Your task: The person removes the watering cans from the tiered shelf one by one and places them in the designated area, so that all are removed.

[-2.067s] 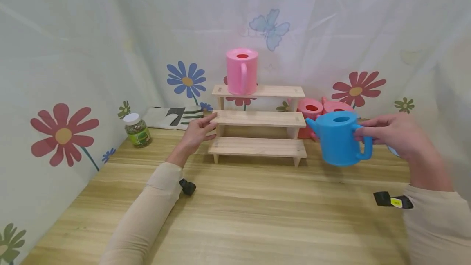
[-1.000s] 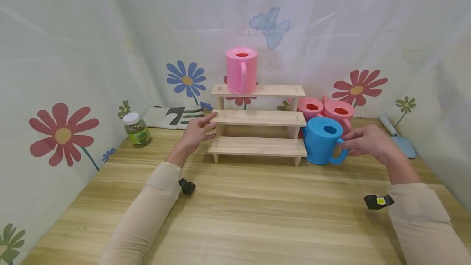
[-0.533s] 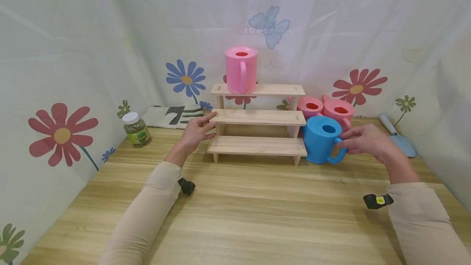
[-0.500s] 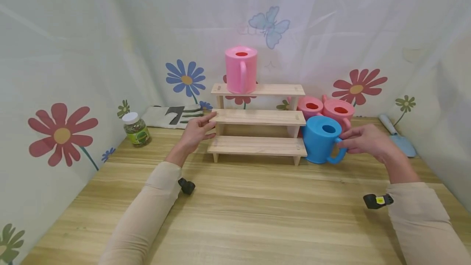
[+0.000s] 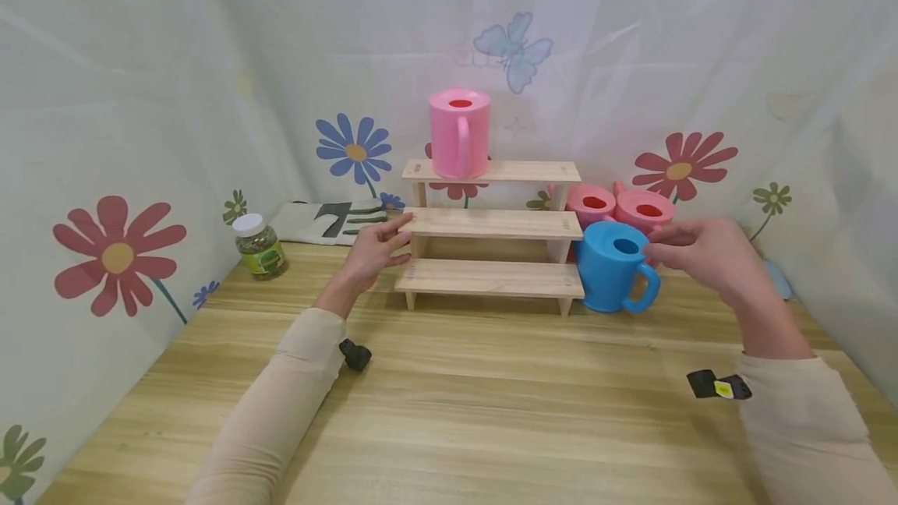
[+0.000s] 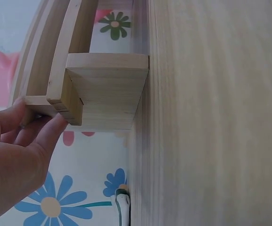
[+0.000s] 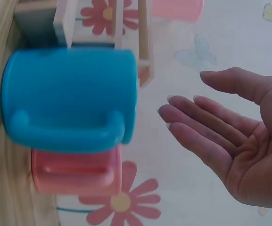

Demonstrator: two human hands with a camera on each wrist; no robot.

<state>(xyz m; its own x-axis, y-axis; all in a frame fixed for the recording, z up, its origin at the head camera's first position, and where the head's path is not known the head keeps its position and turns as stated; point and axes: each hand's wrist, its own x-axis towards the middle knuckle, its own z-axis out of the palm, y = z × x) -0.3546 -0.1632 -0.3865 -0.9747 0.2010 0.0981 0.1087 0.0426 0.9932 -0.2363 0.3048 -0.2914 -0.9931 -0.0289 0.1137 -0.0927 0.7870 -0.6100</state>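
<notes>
In the head view, a three-tier wooden shelf stand stands on the table. My left hand holds the left end of its middle tier; the left wrist view shows thumb and fingertips at the board's corner. A blue watering can stands upright right of the stand, its handle toward the right. My right hand hovers by that handle; in the right wrist view, the right hand is apart from the can with fingers extended and nothing held. A pink watering can sits on the top tier, toward its left.
Two pinkish-red watering cans stand behind the blue one. A hand trowel lies at the right, partly hidden by my right hand. At the left are a white-lidded jar and gardening gloves. A flowered curtain hangs behind.
The blue watering can came down and left onto the table in front of the pinkish-red cans. My right hand has since let go of its handle and risen slightly. My left hand stays put.
</notes>
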